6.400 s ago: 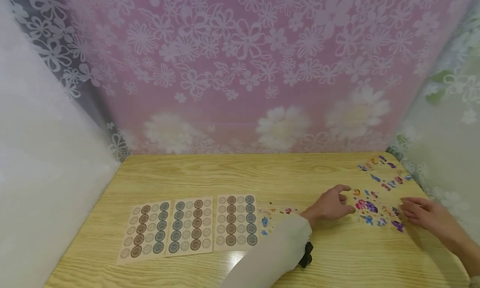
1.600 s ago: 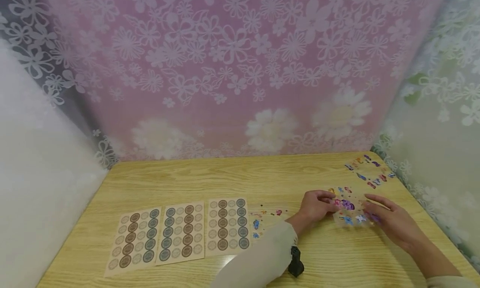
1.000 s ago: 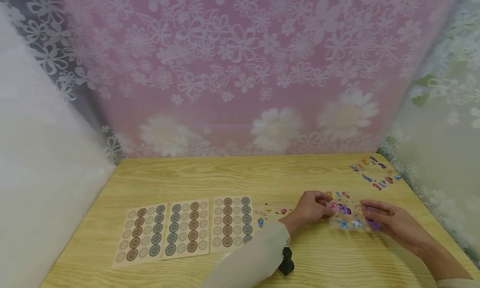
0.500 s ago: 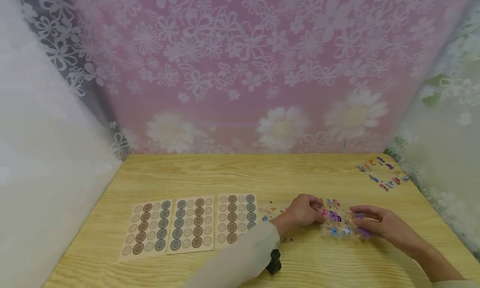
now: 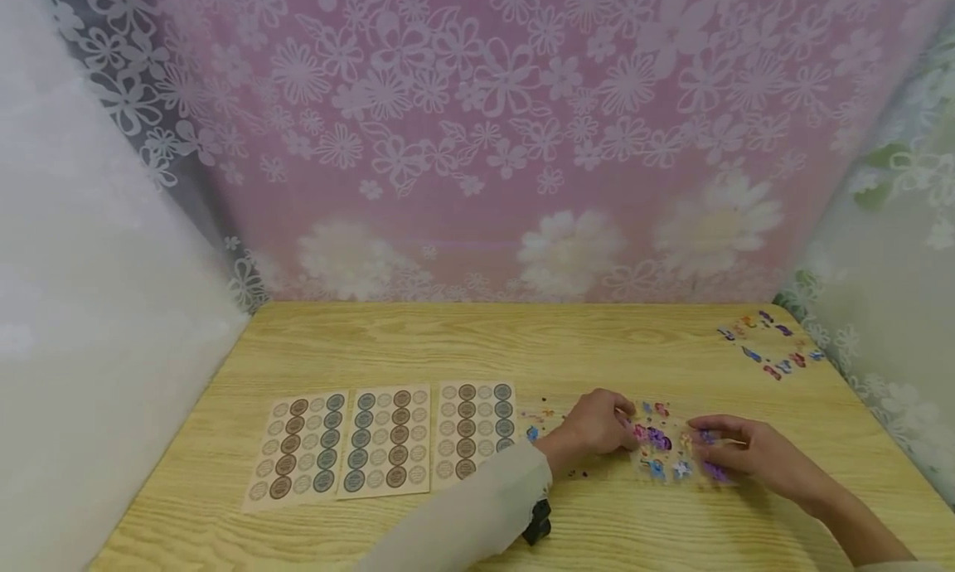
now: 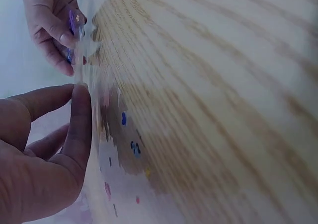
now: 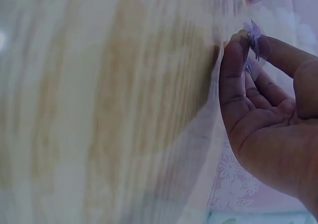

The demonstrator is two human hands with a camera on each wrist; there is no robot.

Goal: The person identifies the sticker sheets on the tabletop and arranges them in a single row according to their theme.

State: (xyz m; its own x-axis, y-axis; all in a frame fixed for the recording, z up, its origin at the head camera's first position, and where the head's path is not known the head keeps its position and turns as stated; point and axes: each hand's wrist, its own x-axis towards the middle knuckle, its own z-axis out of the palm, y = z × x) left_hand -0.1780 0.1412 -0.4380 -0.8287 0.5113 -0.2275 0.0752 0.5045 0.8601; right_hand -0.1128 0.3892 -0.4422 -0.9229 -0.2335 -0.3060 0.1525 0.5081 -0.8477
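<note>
A clear sticker sheet (image 5: 658, 443) with colourful flower and butterfly-like prints is held between both hands, low over the table at the right. My left hand (image 5: 599, 421) pinches its left edge; in the left wrist view the thumb and a finger of the left hand (image 6: 54, 154) meet on the thin sheet. Gripping the opposite edge is my right hand (image 5: 753, 456). The right wrist view shows the right hand (image 7: 268, 100) with a purple print between thumb and fingers. Another clear sticker sheet (image 5: 533, 432) lies partly hidden under the left forearm.
Three beige sheets of round labels lie in a row: left sheet (image 5: 297, 448), middle sheet (image 5: 389, 439), right sheet (image 5: 476, 423), the last partly covered by the left sleeve (image 5: 477, 497). Another clear sticker sheet (image 5: 772, 344) lies at the far right corner. A patterned curtain (image 5: 507, 141) stands behind the table.
From lying on the table under spread hands, the clear sticker sheet has been taken hold of by both hands. It has moved left, toward the clear sheet beside the labels.
</note>
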